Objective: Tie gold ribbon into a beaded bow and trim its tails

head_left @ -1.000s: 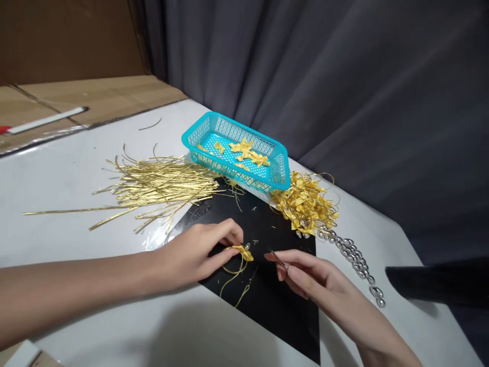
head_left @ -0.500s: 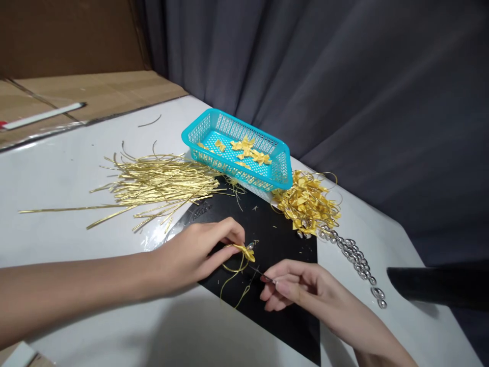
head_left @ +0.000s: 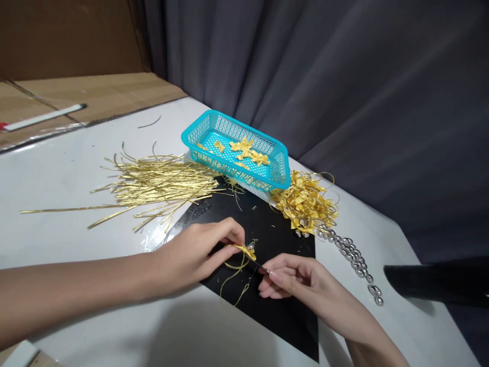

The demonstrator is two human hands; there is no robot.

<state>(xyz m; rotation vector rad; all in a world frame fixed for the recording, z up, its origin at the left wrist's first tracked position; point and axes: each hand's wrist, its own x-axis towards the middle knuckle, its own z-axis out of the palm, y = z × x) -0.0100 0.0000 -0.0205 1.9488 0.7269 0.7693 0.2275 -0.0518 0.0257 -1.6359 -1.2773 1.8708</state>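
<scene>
Between the thumb and finger of my left hand (head_left: pixel 214 247) is a small yellow ribbon bow (head_left: pixel 249 252). A silvery bead sits at the bow's upper edge, and a loop of gold cord (head_left: pixel 237 266) hangs beneath it. My right hand (head_left: pixel 292 280), to the right and lower, pinches a thin dark needle (head_left: pixel 260 266). The needle's tip reaches the bow's lower edge; whether it has gone into the ribbon I cannot tell. Loose yellow thread (head_left: pixel 222 288) trails below over the black mat (head_left: pixel 282 321). The fingers of both hands are closed.
A turquoise basket (head_left: pixel 237 176) with several yellow bows stands at the back. Left of it lies a bundle of gold cords (head_left: pixel 164 181). On the right are a heap of yellow bows (head_left: pixel 305 199), silver beads (head_left: pixel 353 255) and a black object (head_left: pixel 435 285).
My right hand has moved slightly up and left, bringing the needle from just short of the bow to its lower edge. My left hand has stayed in place with the bow.
</scene>
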